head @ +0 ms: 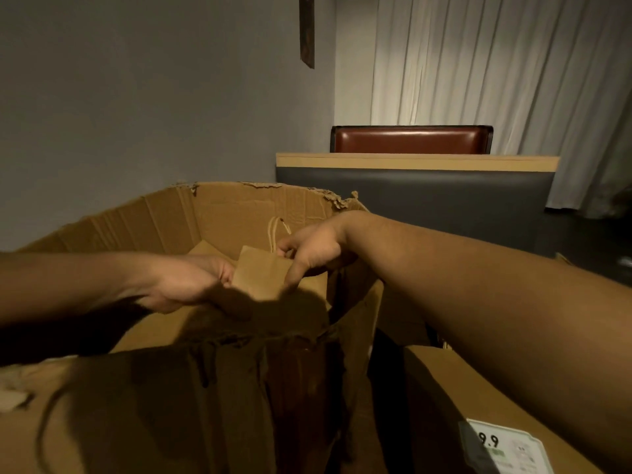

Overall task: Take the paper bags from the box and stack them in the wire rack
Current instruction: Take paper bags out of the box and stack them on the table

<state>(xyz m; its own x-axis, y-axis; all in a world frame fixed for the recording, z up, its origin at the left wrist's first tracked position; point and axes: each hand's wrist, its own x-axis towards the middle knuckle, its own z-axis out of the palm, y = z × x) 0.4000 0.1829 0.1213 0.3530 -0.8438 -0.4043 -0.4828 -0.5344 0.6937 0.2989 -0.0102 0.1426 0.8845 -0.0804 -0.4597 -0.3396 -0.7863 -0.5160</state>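
Note:
A large open cardboard box (164,217) with torn flaps fills the lower left of the head view. Inside it, a flat brown paper bag (261,273) with twisted paper handles is held above the rest of the bags. My left hand (186,283) grips the bag's left edge. My right hand (313,251) pinches its top right edge near the handles, thumb on the front face. More brown paper lies in shadow below the bag. The wire rack is out of view.
A second cardboard box (455,388) with a white price tag (506,446) sits at the lower right. Behind the box stands a dark table (417,189) with a wood edge, and beyond it a brown leather seat back (410,140). Grey wall on the left, white curtains on the right.

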